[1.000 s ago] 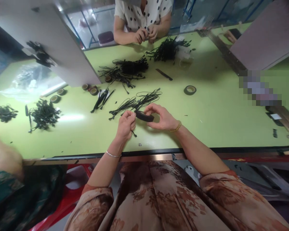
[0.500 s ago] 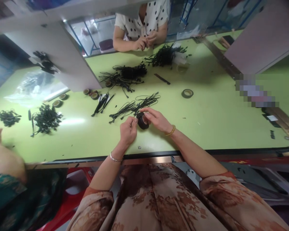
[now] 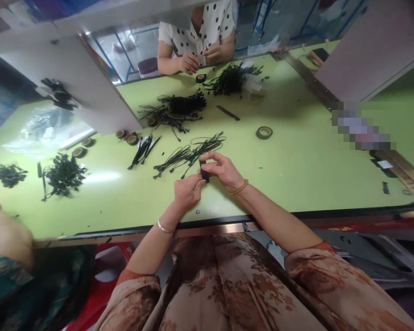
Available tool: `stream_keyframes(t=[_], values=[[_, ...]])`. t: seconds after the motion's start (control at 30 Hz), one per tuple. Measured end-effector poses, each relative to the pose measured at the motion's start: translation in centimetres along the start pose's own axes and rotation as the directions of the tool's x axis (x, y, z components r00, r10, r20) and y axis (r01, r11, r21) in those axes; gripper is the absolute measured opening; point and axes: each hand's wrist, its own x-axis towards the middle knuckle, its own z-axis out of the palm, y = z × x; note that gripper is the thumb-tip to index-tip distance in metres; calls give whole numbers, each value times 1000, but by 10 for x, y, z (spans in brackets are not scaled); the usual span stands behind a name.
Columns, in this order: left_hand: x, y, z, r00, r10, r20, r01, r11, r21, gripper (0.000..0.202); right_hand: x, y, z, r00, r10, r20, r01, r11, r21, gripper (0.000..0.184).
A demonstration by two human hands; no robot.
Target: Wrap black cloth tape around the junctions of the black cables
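Note:
Between my hands, over the near part of the green table, is a roll of black tape [image 3: 204, 172], turned edge-on. My right hand [image 3: 224, 171] holds it, fingers bent around the roll. My left hand [image 3: 188, 193] is closed at the roll's lower left edge, thumb and fingertips pinched together there; the bit of tape between them is too small to make out. Just beyond my hands lie two loose bundles of thin black cables [image 3: 207, 145], side by side.
Another roll of tape [image 3: 264, 133] lies to the right, a dark flat strip [image 3: 228, 113] beyond. Cable piles [image 3: 186, 103] sit farther back, others [image 3: 66, 172] at left. A co-worker's hands [image 3: 193, 60] are across the table [image 3: 296, 174]; a white partition [image 3: 83, 87] stands left.
The tape roll has turned from showing its side to edge-on. My left hand has shifted slightly right and down along it. A tape roll now lies by the co-worker's hands opposite.

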Motion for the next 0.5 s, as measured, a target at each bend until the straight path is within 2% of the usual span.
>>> stream_keyframes(t=[0.23, 0.37, 0.5], values=[[2, -4, -1, 994, 80, 75, -88, 990, 108, 27, -5, -6, -3, 980, -187, 61, 187, 982, 11, 47], [1, -4, -1, 991, 41, 124, -62, 982, 176, 26, -8, -9, -4, 962, -243, 124, 248, 969, -22, 49], [0, -3, 3, 992, -31, 121, 0, 969, 249, 18, -10, -10, -6, 938, -284, 198, 303, 950, -74, 52]])
